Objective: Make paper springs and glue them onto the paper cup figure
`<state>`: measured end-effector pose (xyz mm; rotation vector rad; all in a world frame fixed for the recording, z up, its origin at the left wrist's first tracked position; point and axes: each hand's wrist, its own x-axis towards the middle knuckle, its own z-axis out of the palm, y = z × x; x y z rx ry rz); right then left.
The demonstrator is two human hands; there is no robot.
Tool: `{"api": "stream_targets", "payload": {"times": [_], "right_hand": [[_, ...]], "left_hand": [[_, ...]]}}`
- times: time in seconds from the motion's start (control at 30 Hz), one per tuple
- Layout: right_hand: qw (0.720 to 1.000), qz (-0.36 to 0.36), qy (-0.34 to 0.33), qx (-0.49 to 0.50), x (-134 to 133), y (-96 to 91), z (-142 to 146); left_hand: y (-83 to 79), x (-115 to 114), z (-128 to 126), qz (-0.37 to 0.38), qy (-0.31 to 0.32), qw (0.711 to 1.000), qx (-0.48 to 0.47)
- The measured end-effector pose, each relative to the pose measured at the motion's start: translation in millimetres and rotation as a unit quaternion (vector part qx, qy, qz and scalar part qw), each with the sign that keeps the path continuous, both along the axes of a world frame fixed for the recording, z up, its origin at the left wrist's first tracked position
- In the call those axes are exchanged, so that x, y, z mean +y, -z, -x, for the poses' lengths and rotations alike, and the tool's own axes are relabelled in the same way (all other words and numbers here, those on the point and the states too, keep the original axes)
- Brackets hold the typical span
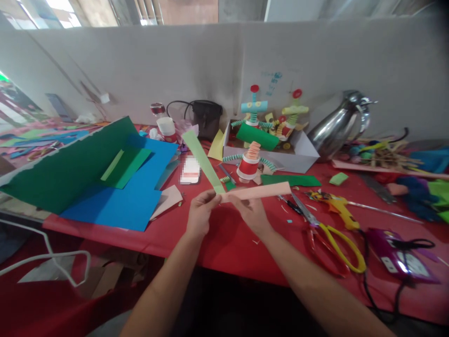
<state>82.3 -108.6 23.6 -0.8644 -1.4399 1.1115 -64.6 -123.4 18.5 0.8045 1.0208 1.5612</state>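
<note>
My left hand point(200, 213) pinches the lower end of a light green paper strip point(201, 159) that slants up to the left. My right hand point(250, 213) pinches the left end of a pink paper strip point(261, 191) that reaches out to the right. The two strip ends meet at a corner between my fingertips, above the red table point(228, 243). Just behind the strips stands a red and white paper cup figure point(248, 166) with folded paper arms.
Large green point(66, 168) and blue point(140, 196) paper sheets lie at the left. Yellow-handled scissors point(333, 238), a yellow glue gun point(336, 206) and a purple device point(396, 255) lie at the right. A white box point(301, 150) with paper figures, a metal jug point(338, 126) and a black bag point(206, 117) stand at the back.
</note>
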Motion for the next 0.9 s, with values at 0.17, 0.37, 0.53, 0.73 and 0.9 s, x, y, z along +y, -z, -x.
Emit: {"api": "stream_targets", "payload": {"times": [0.17,0.37,0.53,0.73,0.9], "right_hand": [[0.988,-0.125,0.036,-0.087,-6,-7.1,-2],[0.971,-0.208,0.048,-0.106,-12,-13.0,-4],[0.967,-0.24,0.055,-0.063,-13,-10.9,-1],[0.954,-0.285,0.077,-0.057,-15,-9.4,-2],[0.929,-0.352,0.106,-0.051,-17,-5.2,-4]], "left_hand": [[-5.4,-1,1,-0.04,0.04,0.997,-0.042],[-8.0,-3,2,-0.063,0.055,0.994,-0.064],[-9.1,-3,1,-0.083,0.061,0.993,-0.058],[-4.3,-2,1,-0.113,0.047,0.991,-0.049],[-4.8,-5,4,-0.119,0.085,0.986,-0.085]]}}
